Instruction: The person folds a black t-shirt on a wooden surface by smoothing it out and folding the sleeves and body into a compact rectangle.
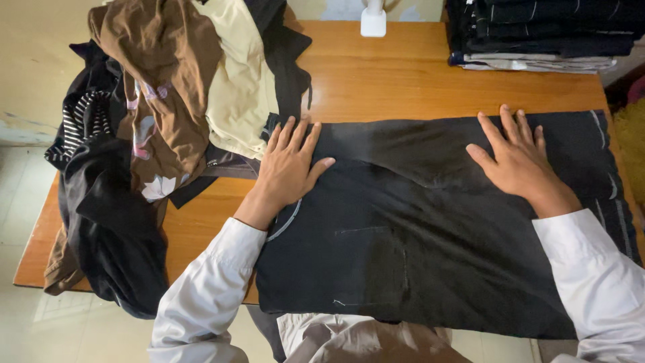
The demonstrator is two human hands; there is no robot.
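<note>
Flat on the wooden table point(403, 74), a black garment point(416, 235) with a stitched pocket lay spread from the centre toward three o'clock, its near edge hanging over the table's front at six o'clock. Both hands were open, palms down, gripping nothing. The left hand point(290, 167) pressed on the garment's left end at about nine o'clock of the cloth, fingers spread and pointing toward twelve o'clock. The right hand point(516, 158) pressed on the upper right part of the cloth at about two o'clock, fingers also fanned toward twelve. White sleeves point(208, 296) covered both forearms up to the wrists.

Just beside the left hand, toward ten o'clock, a heap of unfolded clothes point(168, 114) sat on the table: a brown piece with a pale flower print, a cream piece, a black-and-white striped piece and black cloth that draped over the table's left edge. At one o'clock, on the far right corner, stood a neat stack of folded dark clothes point(537, 30). A small white object point(373, 20) stood at twelve o'clock on the far edge.
</note>
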